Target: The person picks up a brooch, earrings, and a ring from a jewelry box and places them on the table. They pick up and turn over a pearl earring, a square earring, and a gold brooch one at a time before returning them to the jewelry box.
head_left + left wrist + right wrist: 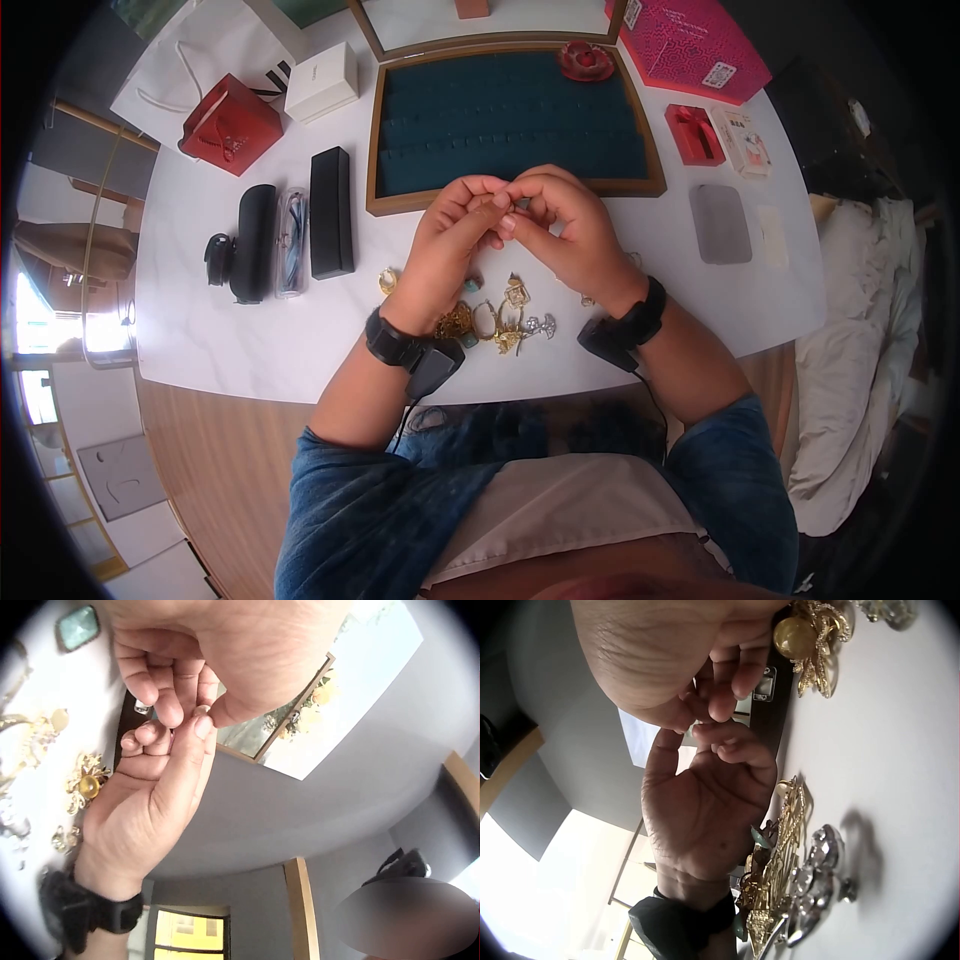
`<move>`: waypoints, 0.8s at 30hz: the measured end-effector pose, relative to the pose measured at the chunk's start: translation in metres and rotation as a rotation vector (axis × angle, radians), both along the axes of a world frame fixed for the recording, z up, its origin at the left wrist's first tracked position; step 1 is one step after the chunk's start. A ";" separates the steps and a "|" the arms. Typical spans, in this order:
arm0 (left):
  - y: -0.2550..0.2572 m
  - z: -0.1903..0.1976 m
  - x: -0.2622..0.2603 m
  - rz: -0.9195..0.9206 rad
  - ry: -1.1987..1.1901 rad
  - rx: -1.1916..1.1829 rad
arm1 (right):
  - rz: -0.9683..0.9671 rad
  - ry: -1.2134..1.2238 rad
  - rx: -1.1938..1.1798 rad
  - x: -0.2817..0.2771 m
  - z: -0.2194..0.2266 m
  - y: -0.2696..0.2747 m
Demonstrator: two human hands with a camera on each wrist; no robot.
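Above the table, close to the front edge of the display case [655, 185], my left hand [455, 225] and right hand [565, 230] meet at the fingertips. Thumbs and forefingers of both pinch a tiny pale piece; the fingers mostly hide it and I cannot tell its kind. Below them lies loose jewelry: a gold ring [388, 280], a gold chain pile [455, 320], a silver brooch [541, 326] and a square gold pendant [516, 291]. A teal stone [79, 628] shows in the left wrist view, a gold ornament with a yellow bead [795, 637] in the right.
The case has a dark teal lining, with a red flower-shaped ornament [586, 61] at its back right. Left stand a black box [331, 212], a clear case [291, 243], a white box [322, 80] and a red bag [232, 124]. Right lie a red gift box [694, 135] and grey pouch [720, 224].
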State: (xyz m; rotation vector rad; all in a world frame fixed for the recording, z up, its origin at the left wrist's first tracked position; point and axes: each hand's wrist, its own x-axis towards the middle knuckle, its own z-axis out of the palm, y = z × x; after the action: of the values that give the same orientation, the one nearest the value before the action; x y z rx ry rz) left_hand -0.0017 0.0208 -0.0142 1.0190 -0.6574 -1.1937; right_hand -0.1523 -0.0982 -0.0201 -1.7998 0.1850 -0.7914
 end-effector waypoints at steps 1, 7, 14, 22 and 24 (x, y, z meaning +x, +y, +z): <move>0.000 0.000 0.000 0.001 -0.001 0.001 | -0.001 0.000 0.006 0.000 -0.001 0.000; 0.000 -0.001 0.001 -0.001 0.005 0.002 | -0.007 -0.006 0.013 0.000 0.000 0.001; 0.000 -0.001 0.000 0.005 -0.002 0.003 | -0.010 -0.006 0.017 0.000 -0.001 0.001; 0.000 -0.001 0.000 0.005 -0.001 0.008 | -0.008 -0.007 0.011 0.000 -0.002 0.001; 0.000 -0.002 0.000 0.005 -0.001 0.007 | -0.006 -0.005 0.010 0.001 -0.001 0.001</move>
State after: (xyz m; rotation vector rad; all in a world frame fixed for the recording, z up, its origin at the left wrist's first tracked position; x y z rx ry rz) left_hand -0.0012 0.0205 -0.0160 1.0269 -0.6519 -1.1917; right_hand -0.1518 -0.0976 -0.0216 -1.7884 0.1908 -0.7984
